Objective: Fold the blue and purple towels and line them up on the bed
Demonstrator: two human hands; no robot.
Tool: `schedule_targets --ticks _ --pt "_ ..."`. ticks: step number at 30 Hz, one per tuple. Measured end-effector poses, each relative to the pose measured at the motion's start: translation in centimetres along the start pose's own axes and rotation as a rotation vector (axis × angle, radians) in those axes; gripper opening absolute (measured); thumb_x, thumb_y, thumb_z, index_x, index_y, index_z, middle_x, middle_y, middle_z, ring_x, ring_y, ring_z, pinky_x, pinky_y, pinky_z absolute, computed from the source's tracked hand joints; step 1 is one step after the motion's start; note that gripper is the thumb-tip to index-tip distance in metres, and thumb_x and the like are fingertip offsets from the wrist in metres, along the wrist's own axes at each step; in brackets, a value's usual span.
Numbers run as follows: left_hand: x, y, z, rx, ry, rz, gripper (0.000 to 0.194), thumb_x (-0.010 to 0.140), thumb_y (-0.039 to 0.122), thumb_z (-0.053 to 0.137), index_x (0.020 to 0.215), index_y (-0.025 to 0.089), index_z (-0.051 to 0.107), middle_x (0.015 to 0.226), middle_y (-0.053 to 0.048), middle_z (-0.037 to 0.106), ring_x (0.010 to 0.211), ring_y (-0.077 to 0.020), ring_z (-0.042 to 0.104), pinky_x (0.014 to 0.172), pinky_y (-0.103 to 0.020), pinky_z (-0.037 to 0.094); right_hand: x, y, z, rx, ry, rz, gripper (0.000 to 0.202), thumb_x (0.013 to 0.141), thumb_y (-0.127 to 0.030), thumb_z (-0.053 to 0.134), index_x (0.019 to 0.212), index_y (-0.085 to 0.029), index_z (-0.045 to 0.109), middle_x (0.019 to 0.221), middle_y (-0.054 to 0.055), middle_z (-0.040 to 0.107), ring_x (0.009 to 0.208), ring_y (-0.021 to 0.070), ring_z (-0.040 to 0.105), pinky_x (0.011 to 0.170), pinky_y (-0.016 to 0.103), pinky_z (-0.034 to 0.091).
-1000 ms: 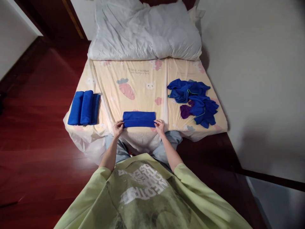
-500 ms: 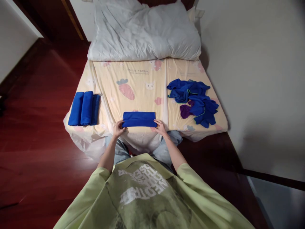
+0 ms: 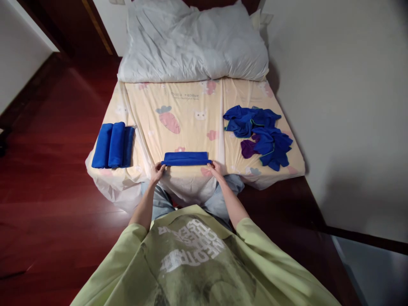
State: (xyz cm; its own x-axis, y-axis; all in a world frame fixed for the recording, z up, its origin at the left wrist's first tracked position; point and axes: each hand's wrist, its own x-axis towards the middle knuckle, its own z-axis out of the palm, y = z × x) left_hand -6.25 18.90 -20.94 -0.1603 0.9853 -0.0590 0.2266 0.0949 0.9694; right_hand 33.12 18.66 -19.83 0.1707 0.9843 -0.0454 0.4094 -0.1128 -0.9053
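Note:
A blue cloth point(image 3: 186, 158), folded into a narrow strip, lies near the front edge of the bed. My left hand point(image 3: 157, 171) pinches its near left corner, and my right hand point(image 3: 216, 168) pinches the near right corner. Between the two hands the near edge is pulled straight and folded partly over the strip. Left of my hands lie several folded blue cloths point(image 3: 113, 145), side by side. A loose heap of crumpled blue cloths point(image 3: 270, 140) sits to the right, with a purple cloth point(image 3: 248, 148) showing among them.
The bed point(image 3: 188, 127) wears a yellow sheet with carrot and cat prints under a clear cover. A big pale pillow or quilt in a cover point(image 3: 194, 46) fills its far end. Dark red wooden floor point(image 3: 57, 170) runs along the left; a wall point(image 3: 338, 106) stands at right.
The strip of blue cloth has become narrower, its near edge now folded away from me. Both hands have moved slightly outward at the corners. The other cloths have stayed put.

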Motion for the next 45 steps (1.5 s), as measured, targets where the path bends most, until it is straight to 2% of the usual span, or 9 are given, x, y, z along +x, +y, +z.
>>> schedule_targets --ticks 2,4,11,22,30,36,39,42,45 --pt "0.0 0.3 0.0 0.028 0.011 0.006 0.057 0.081 0.067 0.067 0.104 0.015 0.069 0.085 -0.008 0.072 0.078 -0.0217 0.067 0.074 -0.034 0.056 0.0 0.0 0.0 -0.028 -0.003 0.020 0.045 0.079 -0.069 0.055 0.069 -0.025 0.052 0.062 -0.003 0.049 0.061 0.0164 0.049 0.062 0.029 0.046" --pt "0.0 0.6 -0.1 0.072 0.029 0.001 0.055 0.084 0.068 0.062 0.101 0.016 0.068 0.086 -0.009 0.071 0.082 -0.0226 0.067 0.075 -0.034 0.055 -0.1 -0.2 0.1 -0.022 -0.008 0.012 0.049 0.079 -0.074 0.051 0.069 -0.026 0.047 0.062 -0.004 0.046 0.062 0.0160 0.046 0.062 0.029 0.043" --pt "0.1 1.2 0.0 0.238 0.049 -0.040 0.048 0.093 0.064 0.049 0.088 0.019 0.065 0.079 -0.006 0.067 0.083 -0.0228 0.064 0.077 -0.033 0.051 0.0 -0.6 0.7 -0.011 0.024 0.025 0.056 0.078 -0.081 0.041 0.072 -0.026 0.051 0.068 0.001 0.054 0.072 0.0200 0.052 0.068 0.030 0.044" --pt "0.4 1.1 0.6 0.331 0.098 -0.063 0.040 0.091 0.058 0.050 0.083 0.021 0.064 0.070 -0.004 0.063 0.073 -0.0221 0.062 0.071 -0.033 0.047 0.1 -1.0 1.0 -0.016 0.063 0.027 0.052 0.078 -0.076 0.054 0.068 -0.025 0.057 0.068 0.004 0.064 0.071 0.0218 0.060 0.071 0.034 0.051" --pt "-0.2 1.9 1.2 0.197 0.168 -0.078 0.031 0.087 0.049 0.060 0.100 0.020 0.061 0.079 -0.004 0.069 0.072 -0.0200 0.066 0.070 -0.030 0.051 -0.3 -1.3 1.2 0.063 0.078 0.009 0.051 0.075 -0.073 0.059 0.064 -0.024 0.054 0.064 0.001 0.058 0.065 0.0181 0.055 0.066 0.032 0.049" --pt "-0.9 1.7 1.7 0.250 0.236 0.032 0.028 0.091 0.048 0.059 0.098 0.021 0.061 0.088 -0.006 0.067 0.076 -0.0195 0.064 0.075 -0.032 0.053 -0.4 -1.5 1.4 0.089 0.079 0.046 0.042 0.073 -0.063 0.065 0.064 -0.024 0.050 0.062 0.000 0.055 0.063 0.0170 0.054 0.063 0.031 0.048" --pt "-1.1 1.8 1.8 0.345 0.259 0.147 0.024 0.094 0.042 0.057 0.099 0.020 0.065 0.106 -0.012 0.066 0.094 -0.0236 0.065 0.088 -0.037 0.054 -0.4 -1.2 1.8 0.100 0.105 0.082 0.036 0.071 -0.057 0.067 0.069 -0.024 0.052 0.064 0.000 0.058 0.063 0.0171 0.055 0.062 0.031 0.049" --pt "-1.2 2.2 1.7 0.464 0.174 0.291 0.022 0.098 0.030 0.050 0.102 0.022 0.070 0.123 -0.014 0.066 0.118 -0.0285 0.059 0.105 -0.043 0.048 -0.4 -0.8 2.0 0.056 0.172 0.078 0.030 0.070 -0.049 0.068 0.080 -0.023 0.054 0.070 0.000 0.059 0.063 0.0163 0.054 0.063 0.030 0.050" --pt "-1.3 2.7 1.2 0.565 -0.001 0.387 0.031 0.098 0.023 0.046 0.112 0.022 0.074 0.129 -0.013 0.069 0.125 -0.0311 0.054 0.110 -0.049 0.043 -0.8 -0.9 1.8 -0.095 0.174 -0.026 0.023 0.077 -0.039 0.063 0.091 -0.021 0.060 0.082 0.003 0.063 0.070 0.0178 0.057 0.071 0.032 0.054"
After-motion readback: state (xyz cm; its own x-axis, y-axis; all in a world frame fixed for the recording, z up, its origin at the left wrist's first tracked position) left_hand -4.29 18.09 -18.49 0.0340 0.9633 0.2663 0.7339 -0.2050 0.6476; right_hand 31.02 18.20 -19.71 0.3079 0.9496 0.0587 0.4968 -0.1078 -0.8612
